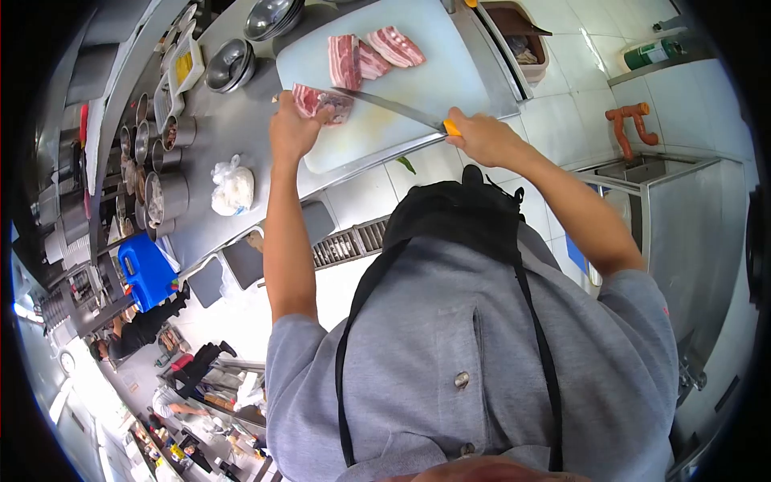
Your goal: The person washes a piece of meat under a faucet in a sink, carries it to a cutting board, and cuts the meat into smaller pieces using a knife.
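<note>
My right hand (482,138) is closed around the yellow handle of a long knife (393,108). The blade reaches left across the white cutting board (450,72), its tip end at the upper edge of a piece of raw pork (331,109). That piece is held at its left end by my left hand (295,128), fingers bent around it. Just beyond the blade lie more pork pieces: a striped slab (344,61), a smaller one (372,61) partly covered beside it, and another slab (396,46) to the right.
Metal bowls (230,64) stand left of the board, near a tied plastic bag (232,186) with white contents. Several metal pots (165,197) line the counter's far left. A brown bin (518,40) stands at upper right. Other people (144,331) are in the background at lower left.
</note>
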A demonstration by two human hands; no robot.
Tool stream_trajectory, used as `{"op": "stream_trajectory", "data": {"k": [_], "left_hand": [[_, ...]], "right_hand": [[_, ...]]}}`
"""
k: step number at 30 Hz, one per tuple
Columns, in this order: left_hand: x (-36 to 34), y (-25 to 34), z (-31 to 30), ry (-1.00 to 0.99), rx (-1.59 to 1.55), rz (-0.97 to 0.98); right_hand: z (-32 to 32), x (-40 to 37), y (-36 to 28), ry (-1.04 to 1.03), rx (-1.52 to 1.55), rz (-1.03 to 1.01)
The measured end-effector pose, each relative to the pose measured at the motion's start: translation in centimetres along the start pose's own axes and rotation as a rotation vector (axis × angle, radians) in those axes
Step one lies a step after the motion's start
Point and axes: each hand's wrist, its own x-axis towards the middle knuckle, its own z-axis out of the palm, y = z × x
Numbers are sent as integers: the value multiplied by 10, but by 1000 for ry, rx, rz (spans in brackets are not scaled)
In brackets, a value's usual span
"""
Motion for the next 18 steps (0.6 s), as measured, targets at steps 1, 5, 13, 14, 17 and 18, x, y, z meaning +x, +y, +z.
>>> {"op": "stream_trajectory", "data": {"k": [1,5,13,14,17,18], "left_hand": [[-2,2,-2,4,31,-10],[-8,11,-11,-79,56,-86],[-18,0,-7,-54,-17,-48],[-18,0,-6,-53,-19,-50],[-21,4,-8,-62,28,-97],[-20,5,-8,-64,24,-106]], "right_hand": [[1,-1,-3,18,17,8],[2,-8,-9,13,11,-24],[-10,-2,-16,141,34,-117],[-9,4,-22,139,31,-118],[-6,23,-53,139,32,-112],[-2,34,-57,140,-15,-141]]}}
